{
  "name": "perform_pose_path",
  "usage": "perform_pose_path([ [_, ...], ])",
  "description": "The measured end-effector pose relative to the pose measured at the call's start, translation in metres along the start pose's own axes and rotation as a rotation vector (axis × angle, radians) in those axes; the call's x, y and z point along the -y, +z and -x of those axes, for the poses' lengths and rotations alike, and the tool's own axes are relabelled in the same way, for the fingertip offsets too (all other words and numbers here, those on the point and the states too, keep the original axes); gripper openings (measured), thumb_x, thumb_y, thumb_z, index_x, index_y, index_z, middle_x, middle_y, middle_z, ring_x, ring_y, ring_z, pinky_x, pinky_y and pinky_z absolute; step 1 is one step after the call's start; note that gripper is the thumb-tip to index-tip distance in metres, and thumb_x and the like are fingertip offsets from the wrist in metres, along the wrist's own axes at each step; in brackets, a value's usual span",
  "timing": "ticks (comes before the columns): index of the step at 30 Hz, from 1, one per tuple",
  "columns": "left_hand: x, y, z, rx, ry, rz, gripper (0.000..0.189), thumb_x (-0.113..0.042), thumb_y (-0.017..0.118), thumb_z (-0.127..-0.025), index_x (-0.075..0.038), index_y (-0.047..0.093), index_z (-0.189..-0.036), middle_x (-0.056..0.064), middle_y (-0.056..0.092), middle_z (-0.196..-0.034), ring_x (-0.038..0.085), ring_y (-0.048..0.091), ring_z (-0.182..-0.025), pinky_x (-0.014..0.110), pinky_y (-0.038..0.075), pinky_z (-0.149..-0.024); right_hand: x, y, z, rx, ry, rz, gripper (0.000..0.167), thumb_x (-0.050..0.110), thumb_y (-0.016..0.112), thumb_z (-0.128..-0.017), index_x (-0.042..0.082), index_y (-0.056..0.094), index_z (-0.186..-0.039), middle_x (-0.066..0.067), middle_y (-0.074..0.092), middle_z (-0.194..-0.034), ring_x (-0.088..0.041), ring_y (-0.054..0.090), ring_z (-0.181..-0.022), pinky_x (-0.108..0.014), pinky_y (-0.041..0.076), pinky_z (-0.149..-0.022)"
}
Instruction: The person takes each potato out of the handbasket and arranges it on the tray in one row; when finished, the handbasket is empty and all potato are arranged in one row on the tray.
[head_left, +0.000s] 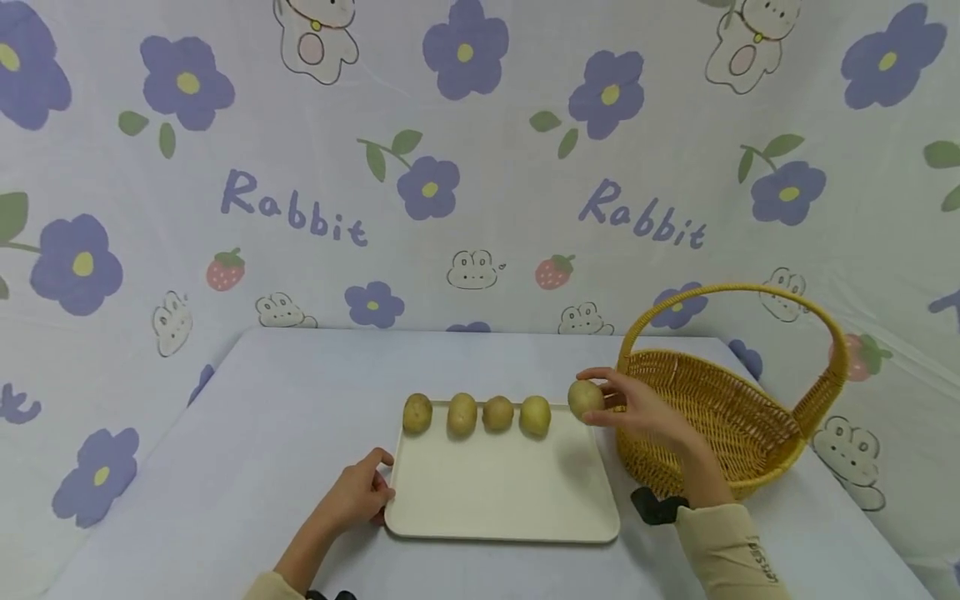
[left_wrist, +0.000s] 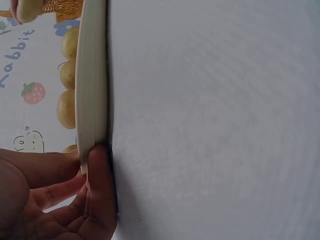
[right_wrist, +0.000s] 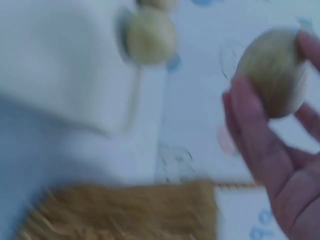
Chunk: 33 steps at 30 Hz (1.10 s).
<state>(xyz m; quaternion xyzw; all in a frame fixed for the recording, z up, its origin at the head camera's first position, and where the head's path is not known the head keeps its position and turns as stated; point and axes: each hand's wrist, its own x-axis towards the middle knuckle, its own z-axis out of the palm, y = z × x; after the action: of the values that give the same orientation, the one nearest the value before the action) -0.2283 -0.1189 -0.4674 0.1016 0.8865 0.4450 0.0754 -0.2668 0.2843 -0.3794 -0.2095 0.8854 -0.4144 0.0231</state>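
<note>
A potato point(head_left: 585, 399) is pinched between the fingers and thumb of my right hand point(head_left: 636, 408), above the far right corner of a cream tray point(head_left: 495, 492). The right wrist view, partly blurred, shows that potato point(right_wrist: 274, 72) clear of the tray. Several other potatoes point(head_left: 461, 415) stand in a row along the tray's far edge. My left hand point(head_left: 362, 490) is at the tray's left side. In the left wrist view, its thumb and fingers pinch the tray's rim point(left_wrist: 92, 100).
A wicker basket point(head_left: 697, 417) with a tall arched handle stands on the table right of the tray, beneath my right forearm. Its visible inside shows bare weave. The white table point(head_left: 247, 433) backs onto a patterned cloth point(head_left: 480, 125).
</note>
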Motion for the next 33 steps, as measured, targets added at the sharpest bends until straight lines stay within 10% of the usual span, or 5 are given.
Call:
perform_pose_path([
  [11,-0.002,0.000,0.003,0.011,0.029,0.010,0.036,0.008,0.060,-0.081,0.005,0.046,-0.114,0.007,0.052,-0.067,0.015,0.053,-0.049,0.028,0.046,-0.046,-0.016,0.064,-0.022,-0.125,0.167,0.419,0.051,0.008,0.067,-0.077,-0.004,0.049,-0.123,-0.027,0.053,-0.104,-0.033,0.052,-0.088,-0.045,0.044,-0.074],
  [33,0.001,-0.001,0.004,-0.004,0.032,0.002,0.036,0.007,0.061,-0.082,0.005,0.047,-0.115,0.006,0.052,-0.065,0.015,0.053,-0.049,0.028,0.046,-0.047,-0.013,0.070,-0.030,-0.190,0.171,0.488,0.062,0.007,0.067,-0.080,-0.006,0.040,-0.134,-0.037,0.041,-0.125,-0.054,0.043,-0.110,-0.058,0.036,-0.092],
])
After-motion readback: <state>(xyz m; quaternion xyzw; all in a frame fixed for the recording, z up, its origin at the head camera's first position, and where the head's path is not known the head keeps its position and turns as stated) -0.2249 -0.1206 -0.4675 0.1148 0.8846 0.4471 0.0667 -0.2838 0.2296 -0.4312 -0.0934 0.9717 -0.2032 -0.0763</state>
